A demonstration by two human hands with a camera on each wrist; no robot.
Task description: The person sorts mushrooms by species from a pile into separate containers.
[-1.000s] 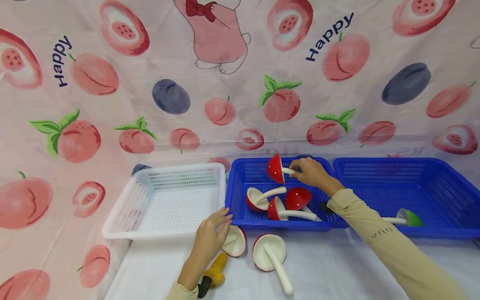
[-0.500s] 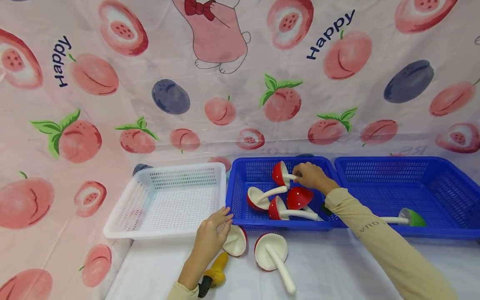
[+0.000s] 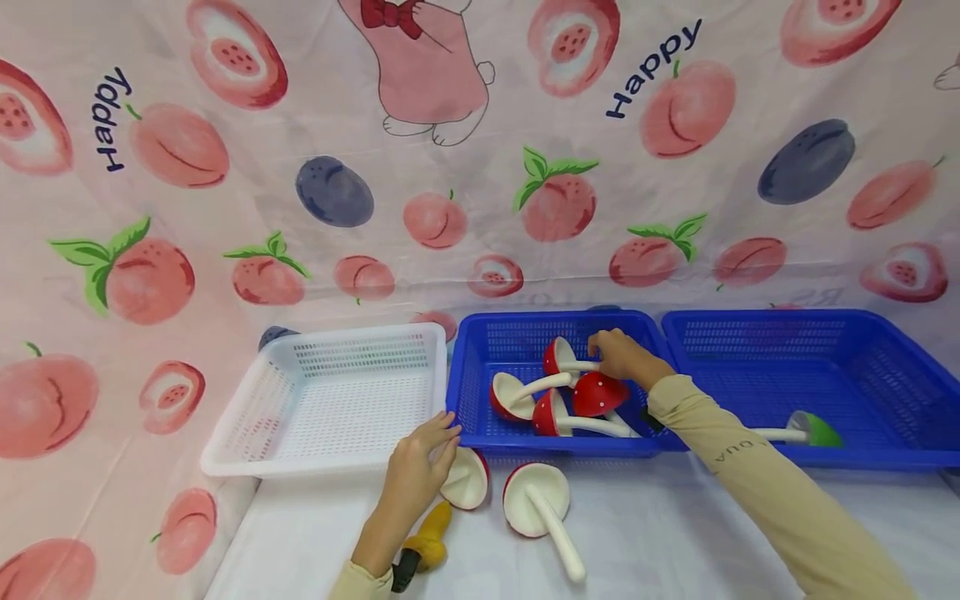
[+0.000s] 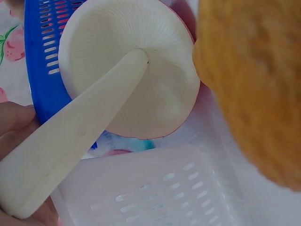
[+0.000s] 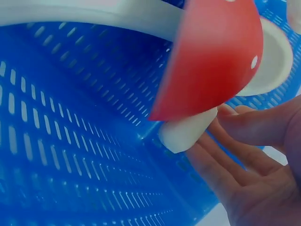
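Pinching a red-capped mushroom (image 3: 556, 357) in our right hand (image 3: 622, 357) near the middle basket's (image 3: 517, 444) back edge, we rest our loose left hand (image 3: 415, 462) at its front-left corner.

Here's the right arm (image 3: 795, 508), stretched long and slantwise from the lower right, beige sleeve (image 3: 705, 433) running nearly to the hand! The right hand (image 3: 624, 354) leads, back uppermost, and from the wrist camera there's the thumb (image 5: 258, 125) opposite the fingers (image 5: 221, 165) in a light pinch. Over on the other side, a shorter reach: the left forearm (image 3: 384, 525) angles up from the bottom edge, bare beyond its cuff (image 3: 364, 581), and the left hand (image 3: 418, 458) hangs back-up, fingers forward, relaxed.
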